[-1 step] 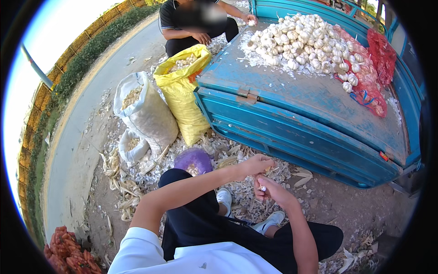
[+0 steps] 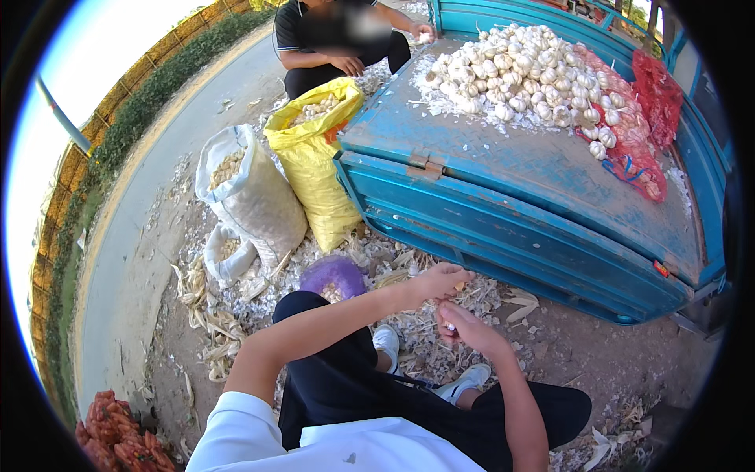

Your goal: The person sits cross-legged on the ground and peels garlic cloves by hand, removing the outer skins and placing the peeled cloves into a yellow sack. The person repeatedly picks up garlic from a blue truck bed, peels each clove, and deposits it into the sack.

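Note:
Over the littered ground by the truck bed, my left hand (image 2: 440,282) is closed in a pinch. Something small and pale shows near its fingertips, too small to name. Just below it, my right hand (image 2: 465,324) is curled round a piece of garlic (image 2: 451,326), mostly hidden by the fingers. The hands are close together, above my white shoes. Nearest to them on the ground are dry garlic skins (image 2: 417,346) and a purple bag (image 2: 333,278) with pale cloves in its mouth.
A blue truck bed (image 2: 503,212) carries a heap of garlic bulbs (image 2: 519,71) and red mesh bags (image 2: 657,98). White sacks (image 2: 263,212) and a yellow sack (image 2: 326,189) of cloves stand left. Another person (image 2: 295,59) sits beyond, holding garlic. A reddish pile (image 2: 118,433) lies lower left.
My right hand's fingers have shifted slightly around the garlic. The other person's hand at the truck bed has moved a little to the left.

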{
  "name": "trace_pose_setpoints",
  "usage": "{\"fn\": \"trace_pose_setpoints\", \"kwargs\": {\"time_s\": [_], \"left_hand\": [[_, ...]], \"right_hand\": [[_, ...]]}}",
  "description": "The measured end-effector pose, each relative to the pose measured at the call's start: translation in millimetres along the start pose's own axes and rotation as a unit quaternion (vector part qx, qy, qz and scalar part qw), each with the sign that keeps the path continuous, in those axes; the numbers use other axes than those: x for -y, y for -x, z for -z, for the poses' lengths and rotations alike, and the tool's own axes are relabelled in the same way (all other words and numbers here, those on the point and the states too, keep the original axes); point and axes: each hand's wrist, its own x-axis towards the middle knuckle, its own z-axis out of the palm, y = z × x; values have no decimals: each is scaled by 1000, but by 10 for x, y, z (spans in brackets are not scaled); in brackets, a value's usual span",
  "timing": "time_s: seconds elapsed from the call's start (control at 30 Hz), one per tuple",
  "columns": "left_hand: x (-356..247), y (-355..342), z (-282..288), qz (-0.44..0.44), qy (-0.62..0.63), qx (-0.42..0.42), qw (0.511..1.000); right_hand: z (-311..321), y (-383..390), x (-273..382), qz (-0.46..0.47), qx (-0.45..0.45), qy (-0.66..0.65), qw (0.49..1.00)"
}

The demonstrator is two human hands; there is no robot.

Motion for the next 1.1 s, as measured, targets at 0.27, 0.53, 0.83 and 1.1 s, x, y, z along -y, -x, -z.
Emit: {"fn": "trace_pose_setpoints", "kwargs": {"time_s": [0.27, 0.53, 0.83, 1.1], "left_hand": [[179, -125, 864, 72, 196, -165, 964], [-1296, 333, 2743, -187, 152, -437, 867], [-373, 234, 2013, -13, -218, -329, 919], [11, 533, 580, -224, -637, -22, 737]], "right_hand": [[18, 95, -468, -90, -90, 610, 782], [-93, 11, -287, -52, -28, 570, 820], [-76, -74, 52, -149, 99, 601, 779], [-41, -3, -326, 87, -78, 633, 765]]}}
